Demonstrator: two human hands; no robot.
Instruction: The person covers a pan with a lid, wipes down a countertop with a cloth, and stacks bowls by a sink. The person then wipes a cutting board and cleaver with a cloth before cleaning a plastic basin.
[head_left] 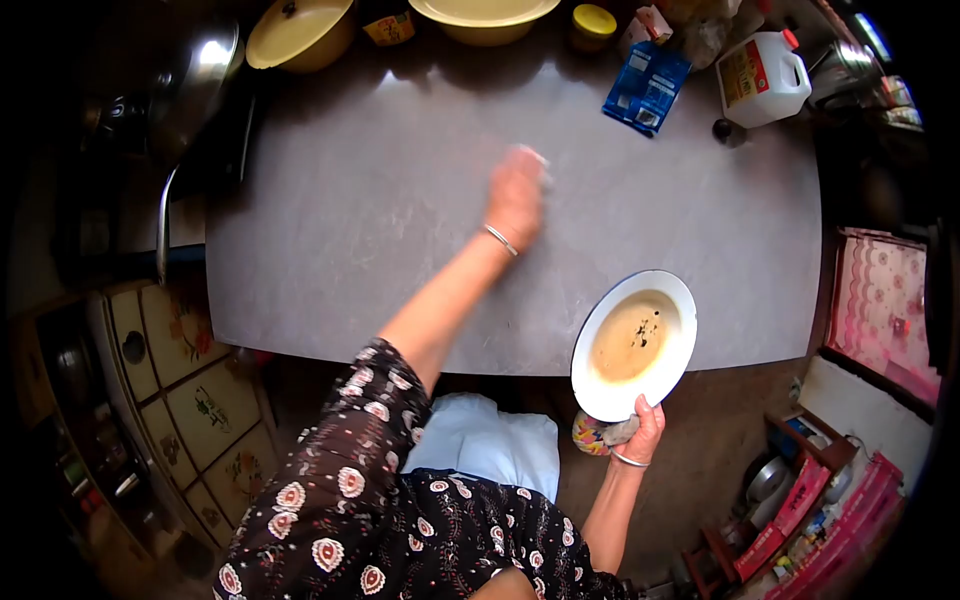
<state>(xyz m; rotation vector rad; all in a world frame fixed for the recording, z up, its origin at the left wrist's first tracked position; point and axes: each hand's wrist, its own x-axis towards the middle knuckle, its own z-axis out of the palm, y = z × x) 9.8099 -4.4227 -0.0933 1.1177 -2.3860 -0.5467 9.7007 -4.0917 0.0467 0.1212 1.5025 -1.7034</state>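
Over the middle of the grey tabletop (pixel 380 230) my left hand (pixel 517 198) is blurred by motion. Its fingers look closed, with a small whitish thing (pixel 541 157) at their tips that I cannot make out. My right hand (pixel 647 432) grips the near rim of a white enamel plate (pixel 676 375) with a dark blue edge, thumb on top. The plate is tilted beside the table's front edge. Brownish liquid (pixel 620 350) and dark bits (pixel 645 330) lie in it. A grey, cloth-like piece (pixel 621 431) and a colourful patterned thing (pixel 588 434) show beside that hand.
At the table's back stand yellowish basins (pixel 310 45), a yellow-lidded jar (pixel 592 24), a blue packet (pixel 647 88) and a white jug (pixel 762 85) with a red cap. A pan (pixel 195 90) sits at left, above a tiled cabinet (pixel 205 400). Shelves (pixel 790 510) stand at lower right.
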